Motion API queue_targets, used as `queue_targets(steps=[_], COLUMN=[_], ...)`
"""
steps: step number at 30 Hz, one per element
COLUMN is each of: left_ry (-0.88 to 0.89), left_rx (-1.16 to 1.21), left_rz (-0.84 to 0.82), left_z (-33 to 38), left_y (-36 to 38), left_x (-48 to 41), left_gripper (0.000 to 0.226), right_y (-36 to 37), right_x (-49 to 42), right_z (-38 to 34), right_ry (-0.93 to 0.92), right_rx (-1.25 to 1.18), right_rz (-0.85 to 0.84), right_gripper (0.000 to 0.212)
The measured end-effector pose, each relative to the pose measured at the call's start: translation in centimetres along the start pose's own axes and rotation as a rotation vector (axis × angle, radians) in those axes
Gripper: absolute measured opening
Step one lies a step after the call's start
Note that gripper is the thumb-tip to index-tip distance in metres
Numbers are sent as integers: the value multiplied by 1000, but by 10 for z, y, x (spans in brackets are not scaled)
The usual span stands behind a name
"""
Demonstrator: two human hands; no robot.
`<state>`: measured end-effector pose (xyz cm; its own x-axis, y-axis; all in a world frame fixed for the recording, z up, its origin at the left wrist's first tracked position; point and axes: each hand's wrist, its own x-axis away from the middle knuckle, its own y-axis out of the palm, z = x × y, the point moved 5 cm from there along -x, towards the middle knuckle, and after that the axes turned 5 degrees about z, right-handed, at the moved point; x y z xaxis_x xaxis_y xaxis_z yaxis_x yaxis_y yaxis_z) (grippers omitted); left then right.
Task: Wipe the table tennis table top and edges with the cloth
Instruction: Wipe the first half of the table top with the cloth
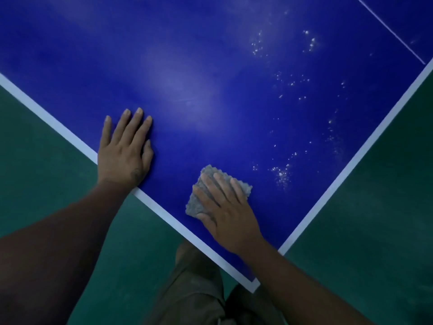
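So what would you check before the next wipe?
1. Cloth lies flat under the right hand, fingers straight on it: ok.
2. Left hand rests flat on the table, apart from the cloth: ok.
3. Top is clean to the right of the cloth: not ok, white specks lie there.
4. Edge stripe is wiped: cannot tell.
5. Cloth is damp or clean enough: cannot tell.
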<state>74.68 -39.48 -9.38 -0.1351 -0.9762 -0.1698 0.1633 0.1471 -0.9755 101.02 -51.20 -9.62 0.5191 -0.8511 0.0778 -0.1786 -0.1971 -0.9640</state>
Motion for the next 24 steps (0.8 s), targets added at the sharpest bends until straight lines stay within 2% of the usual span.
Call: queue_targets(steps=[2, 4, 8, 11, 14, 18, 20, 24], left_ry=[-94, -290, -803, -992, -1011, -1280, -1382, -1427], left_rx=[-1, 23, 181, 399, 532, 675, 750, 778], left_rz=[-5, 33, 106, 82, 93, 127, 174, 188], left_z=[3, 10, 56, 122, 180, 207, 210, 216], left_y=[-2, -8, -15, -7, 0, 10, 14, 17], left_x=[6, 25, 95, 154, 197, 230, 240, 253], left_gripper=[53, 51, 55, 62, 60, 50, 40, 44], right_y=[-7, -16, -43, -49, -38, -10, -4, -9], right_x=[-11, -36, -90, -100, -79, -15, 15, 51], right_z=[29, 71, 147, 137, 77, 7, -3, 24], right_ry=[-86, -69, 196, 296, 107, -216, -342, -584], right_rx=[16, 46, 76, 71, 75, 52, 54, 84], right_rz=[-15, -9, 34, 24, -13, -77, -103, -175], right_gripper=[63, 62, 65, 65, 66, 69, 68, 64])
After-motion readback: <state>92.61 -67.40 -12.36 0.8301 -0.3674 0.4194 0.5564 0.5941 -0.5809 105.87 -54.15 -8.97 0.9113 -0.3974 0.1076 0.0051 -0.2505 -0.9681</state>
